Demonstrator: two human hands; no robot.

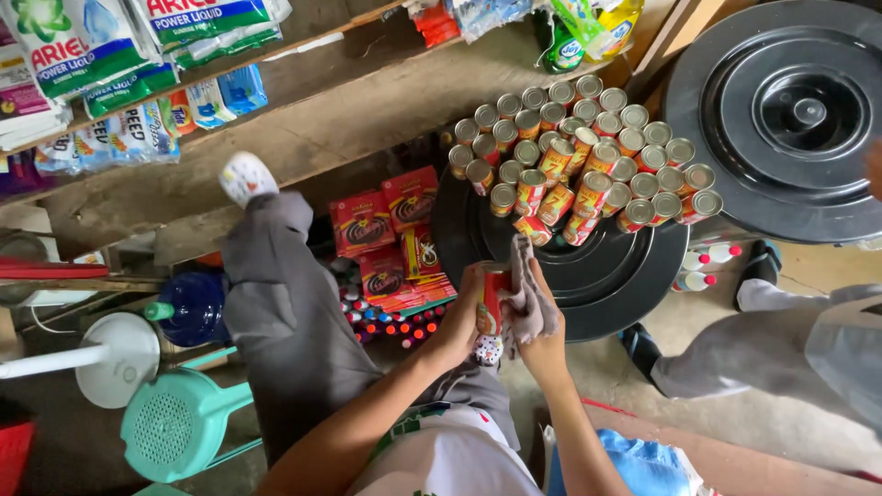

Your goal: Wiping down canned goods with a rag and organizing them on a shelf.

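Nearest to us, our left hand (457,323) is wrapped around a red can (491,296), holding it upright between our knees, while our right hand (542,344) is closed on a grey cloth (528,296) pressed against the can's side. We judge that the wiping of this one can is the step in hand: the cloth covers the right flank of the can and our fingers bunch it tight. The next move would call for turning the can in the left grip so the cloth reaches the hidden side, keeping a firm hold so the smooth metal does not slip.

The can looks like a small tin with a red and yellow label and a plain metal top; most of its right side is hidden by the cloth, so we cannot tell how clean it is.

Just beyond our hands sits a black round lid (588,276), and on it a stack of similar cans (588,156) lying on their sides with silver ends facing us. To the left, red boxes (386,220) lean under a wooden shelf (303,119). Further right is a second, larger black lid (790,110), and another person's grey-clad leg (744,354) stretches across the floor.
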